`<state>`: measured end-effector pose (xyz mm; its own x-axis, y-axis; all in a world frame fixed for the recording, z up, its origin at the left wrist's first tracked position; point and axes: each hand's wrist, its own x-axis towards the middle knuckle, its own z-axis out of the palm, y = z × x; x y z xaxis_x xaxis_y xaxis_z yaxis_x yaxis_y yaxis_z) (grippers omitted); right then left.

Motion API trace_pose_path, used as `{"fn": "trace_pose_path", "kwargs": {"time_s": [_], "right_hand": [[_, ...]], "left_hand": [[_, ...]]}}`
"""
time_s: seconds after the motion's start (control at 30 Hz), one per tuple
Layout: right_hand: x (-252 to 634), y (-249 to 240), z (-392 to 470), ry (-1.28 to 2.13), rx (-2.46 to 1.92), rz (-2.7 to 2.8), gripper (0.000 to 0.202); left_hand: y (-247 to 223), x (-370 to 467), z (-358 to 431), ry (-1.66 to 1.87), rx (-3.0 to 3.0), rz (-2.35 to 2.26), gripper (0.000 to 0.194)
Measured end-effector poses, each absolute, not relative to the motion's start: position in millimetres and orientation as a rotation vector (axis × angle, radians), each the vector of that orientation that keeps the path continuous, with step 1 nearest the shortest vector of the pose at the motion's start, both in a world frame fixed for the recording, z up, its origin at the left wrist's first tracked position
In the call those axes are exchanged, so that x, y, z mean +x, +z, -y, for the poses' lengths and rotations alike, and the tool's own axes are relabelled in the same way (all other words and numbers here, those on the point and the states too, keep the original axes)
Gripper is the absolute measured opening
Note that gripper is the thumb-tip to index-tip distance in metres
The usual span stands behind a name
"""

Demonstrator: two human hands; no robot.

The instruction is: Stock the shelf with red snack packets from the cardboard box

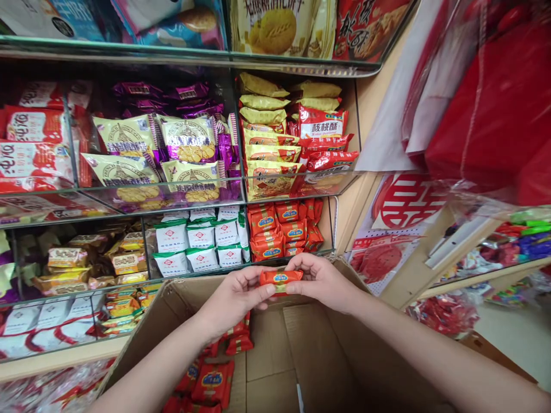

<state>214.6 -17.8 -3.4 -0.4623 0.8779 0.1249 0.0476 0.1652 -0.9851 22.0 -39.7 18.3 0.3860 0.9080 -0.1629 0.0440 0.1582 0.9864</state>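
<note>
A small red packet [281, 280] with a blue and gold label is held between both hands over the box. My left hand [241, 293] pinches its left end, and my right hand [319, 279] grips its right end. Below them an open cardboard box [269, 344] has several similar red packets [213, 383] lying in its left part. Just behind the hands, more red packets [267, 245] are stacked in a glass shelf compartment.
White and green packets [200, 236] fill the compartment to the left. Glass shelf edges [193, 192] with biscuit packs rise above the hands. Red bags [495, 115] hang at the upper right, by a wooden shelf post [365, 212].
</note>
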Motion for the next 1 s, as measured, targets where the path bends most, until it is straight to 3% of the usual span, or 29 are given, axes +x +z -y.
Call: {"fn": "trace_pose_path", "kwargs": {"time_s": [0.33,0.47,0.73,0.93,1.0], "right_hand": [[217.5,-0.8,19.8,1.114,-0.850,1.731,0.026],[217.4,3.8,19.6,1.371,-0.877,1.542,0.022],[218.0,4.2,18.4,1.766,-0.876,1.198,0.036],[215.8,6.8,21.3,1.729,-0.814,1.205,0.041],[215.0,8.0,20.6,1.659,-0.825,1.271,0.038]], "left_hand": [[18.8,25.9,42.0,0.995,1.302,-1.015,0.035],[14.7,28.2,42.9,1.133,1.613,-0.946,0.023],[13.8,31.6,45.9,1.174,1.934,-1.050,0.009],[16.7,40.0,46.8,1.259,1.805,-0.989,0.009],[19.7,43.5,47.6,1.286,1.604,-1.002,0.019]]}}
